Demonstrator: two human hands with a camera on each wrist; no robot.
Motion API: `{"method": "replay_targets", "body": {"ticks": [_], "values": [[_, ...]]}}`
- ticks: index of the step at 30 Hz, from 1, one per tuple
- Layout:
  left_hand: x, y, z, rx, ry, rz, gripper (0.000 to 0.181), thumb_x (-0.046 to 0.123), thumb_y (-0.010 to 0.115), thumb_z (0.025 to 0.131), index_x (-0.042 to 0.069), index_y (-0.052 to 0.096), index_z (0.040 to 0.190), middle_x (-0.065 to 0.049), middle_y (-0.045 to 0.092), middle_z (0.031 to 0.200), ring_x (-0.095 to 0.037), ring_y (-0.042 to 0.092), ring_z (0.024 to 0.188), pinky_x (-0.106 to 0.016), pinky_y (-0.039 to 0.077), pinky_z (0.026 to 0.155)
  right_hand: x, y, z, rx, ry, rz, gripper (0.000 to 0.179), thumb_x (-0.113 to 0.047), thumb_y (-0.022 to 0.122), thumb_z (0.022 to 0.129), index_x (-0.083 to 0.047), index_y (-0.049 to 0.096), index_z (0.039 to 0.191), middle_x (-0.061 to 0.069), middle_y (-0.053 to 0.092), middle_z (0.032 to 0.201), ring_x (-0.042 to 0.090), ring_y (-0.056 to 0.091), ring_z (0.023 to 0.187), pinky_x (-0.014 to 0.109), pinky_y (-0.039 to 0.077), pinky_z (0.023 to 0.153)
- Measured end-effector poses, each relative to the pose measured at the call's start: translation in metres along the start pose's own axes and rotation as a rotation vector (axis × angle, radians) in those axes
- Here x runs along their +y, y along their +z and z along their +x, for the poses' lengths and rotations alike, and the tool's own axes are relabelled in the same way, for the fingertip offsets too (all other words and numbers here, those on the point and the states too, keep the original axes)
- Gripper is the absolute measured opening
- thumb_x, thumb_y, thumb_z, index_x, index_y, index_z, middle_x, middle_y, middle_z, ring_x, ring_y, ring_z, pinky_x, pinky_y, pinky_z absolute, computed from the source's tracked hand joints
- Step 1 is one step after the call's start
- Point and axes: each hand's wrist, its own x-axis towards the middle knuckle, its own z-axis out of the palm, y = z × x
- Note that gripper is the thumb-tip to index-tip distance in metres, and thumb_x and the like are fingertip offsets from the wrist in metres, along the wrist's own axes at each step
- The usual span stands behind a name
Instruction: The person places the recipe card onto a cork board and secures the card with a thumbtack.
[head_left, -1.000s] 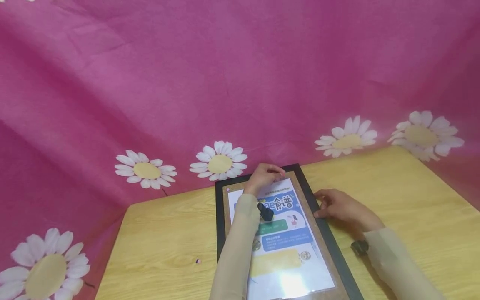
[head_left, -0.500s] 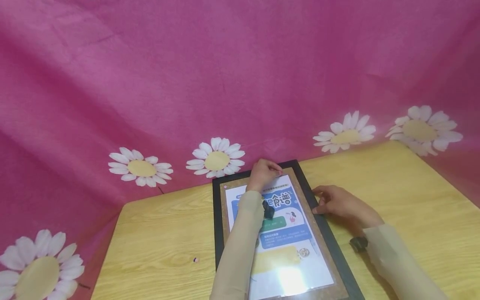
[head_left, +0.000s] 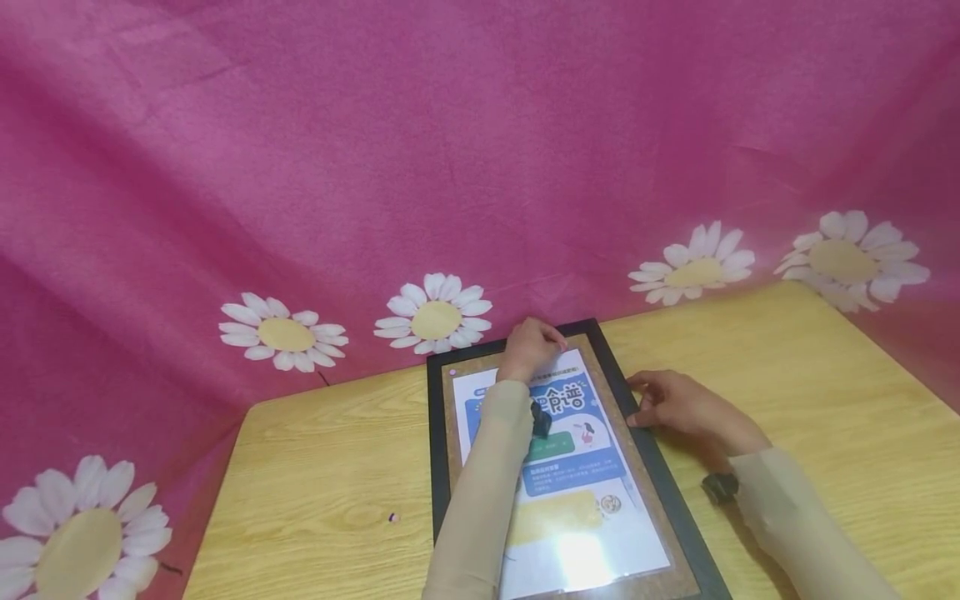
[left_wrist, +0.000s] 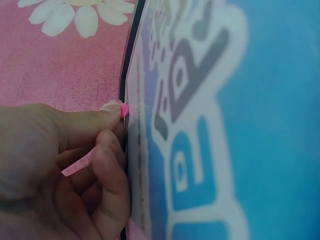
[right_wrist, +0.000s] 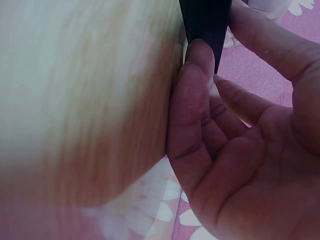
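A black-framed cork board [head_left: 664, 542] lies on the table, and a printed sheet [head_left: 585, 467] in a shiny clear cover lies on it. My left hand [head_left: 529, 350] reaches across to the sheet's far right corner. In the left wrist view, thumb and fingertip pinch a pink thumbtack [left_wrist: 124, 110] against the board, its tip hidden. Another pink tack [head_left: 452, 372] marks the far left corner. My right hand [head_left: 686, 412] grips the frame's right side; in the right wrist view its fingers [right_wrist: 187, 105] curl against the black edge.
A small dark-and-pale piece [head_left: 393, 517] lies on the wooden table [head_left: 322, 475] left of the board. Behind the table hangs a pink cloth [head_left: 465, 150] printed with white daisies, close to the board's far edge. My left forearm covers part of the sheet.
The view has shifted slightly. Both hands keep their places, the left at the sheet's far right corner and the right at the frame's side.
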Motion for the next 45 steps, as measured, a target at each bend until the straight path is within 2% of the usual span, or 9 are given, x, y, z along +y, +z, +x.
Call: {"method": "replay_targets", "body": {"ticks": [4, 9, 17, 20, 24, 32, 35, 40, 45], "values": [[0.002, -0.001, -0.002, 0.000, -0.019, 0.006, 0.011, 0.018, 0.073, 0.094, 0.017, 0.084, 0.092, 0.000, 0.079, 0.103, -0.019, 0.063, 0.097, -0.032, 0.052, 0.093, -0.001, -0.001, 0.000, -0.002, 0.000, 0.007, 0.071, -0.019, 0.082, 0.088, 0.000, 0.050, 0.149, 0.012, 0.061, 0.102, 0.025, 0.058, 0.094, 0.032, 0.050, 0.083], [0.001, 0.000, -0.003, 0.035, -0.072, -0.015, 0.011, 0.018, 0.074, 0.093, 0.019, 0.085, 0.091, 0.000, 0.078, 0.103, -0.020, 0.063, 0.099, -0.033, 0.053, 0.096, -0.001, 0.000, 0.001, -0.001, -0.011, -0.006, 0.069, -0.019, 0.082, 0.088, 0.001, 0.051, 0.147, 0.012, 0.062, 0.103, 0.025, 0.057, 0.096, 0.033, 0.049, 0.084], [0.003, 0.003, -0.003, 0.071, -0.067, -0.069, 0.013, 0.013, 0.073, 0.091, 0.018, 0.085, 0.088, 0.000, 0.079, 0.090, -0.016, 0.064, 0.084, -0.029, 0.054, 0.084, 0.000, -0.001, -0.001, -0.006, 0.008, 0.031, 0.071, -0.015, 0.080, 0.089, 0.003, 0.047, 0.150, 0.011, 0.062, 0.100, 0.024, 0.058, 0.092, 0.033, 0.049, 0.082], [0.004, 0.003, -0.003, 0.085, -0.079, -0.082, 0.014, 0.012, 0.073, 0.091, 0.018, 0.085, 0.086, 0.001, 0.079, 0.087, -0.015, 0.065, 0.083, -0.030, 0.055, 0.084, -0.002, -0.001, -0.001, -0.017, 0.026, 0.065, 0.073, -0.014, 0.079, 0.089, 0.002, 0.045, 0.152, 0.012, 0.062, 0.099, 0.025, 0.058, 0.091, 0.033, 0.049, 0.081], [0.006, 0.004, -0.001, 0.103, -0.102, -0.100, 0.013, 0.012, 0.074, 0.091, 0.017, 0.084, 0.084, 0.001, 0.077, 0.083, -0.016, 0.064, 0.082, -0.032, 0.055, 0.084, -0.003, -0.002, 0.000, -0.010, 0.009, 0.044, 0.071, -0.014, 0.079, 0.089, 0.002, 0.047, 0.150, 0.012, 0.062, 0.097, 0.025, 0.059, 0.089, 0.034, 0.049, 0.082], [-0.004, 0.009, -0.007, 0.087, -0.147, -0.174, 0.012, 0.011, 0.072, 0.093, 0.015, 0.081, 0.085, 0.002, 0.074, 0.076, -0.013, 0.063, 0.063, -0.029, 0.053, 0.069, -0.002, 0.003, -0.003, -0.025, 0.044, 0.125, 0.072, -0.016, 0.080, 0.089, 0.000, 0.046, 0.151, 0.014, 0.061, 0.106, 0.026, 0.058, 0.096, 0.033, 0.050, 0.086], [-0.005, 0.008, -0.010, 0.092, -0.103, -0.102, 0.012, 0.013, 0.072, 0.093, 0.016, 0.082, 0.088, 0.001, 0.076, 0.082, -0.015, 0.066, 0.071, -0.031, 0.055, 0.074, 0.000, 0.004, -0.004, -0.016, 0.012, 0.096, 0.072, -0.016, 0.081, 0.088, 0.001, 0.047, 0.150, 0.013, 0.061, 0.102, 0.025, 0.058, 0.092, 0.033, 0.050, 0.083], [0.004, 0.000, -0.018, 0.066, 0.043, 0.154, 0.020, 0.013, 0.068, 0.095, 0.020, 0.084, 0.104, 0.002, 0.081, 0.104, -0.023, 0.072, 0.102, -0.037, 0.057, 0.097, 0.001, 0.002, -0.003, -0.009, 0.007, 0.071, 0.072, -0.016, 0.080, 0.089, 0.001, 0.047, 0.151, 0.013, 0.061, 0.101, 0.025, 0.058, 0.092, 0.033, 0.050, 0.083], [0.009, -0.006, -0.029, -0.006, 0.082, 0.322, 0.031, 0.015, 0.061, 0.102, 0.026, 0.076, 0.127, -0.002, 0.078, 0.124, -0.027, 0.073, 0.113, -0.041, 0.056, 0.104, -0.001, 0.001, -0.001, -0.015, 0.001, 0.046, 0.070, -0.015, 0.079, 0.089, 0.000, 0.048, 0.150, 0.012, 0.064, 0.099, 0.026, 0.060, 0.089, 0.033, 0.050, 0.082]]}}
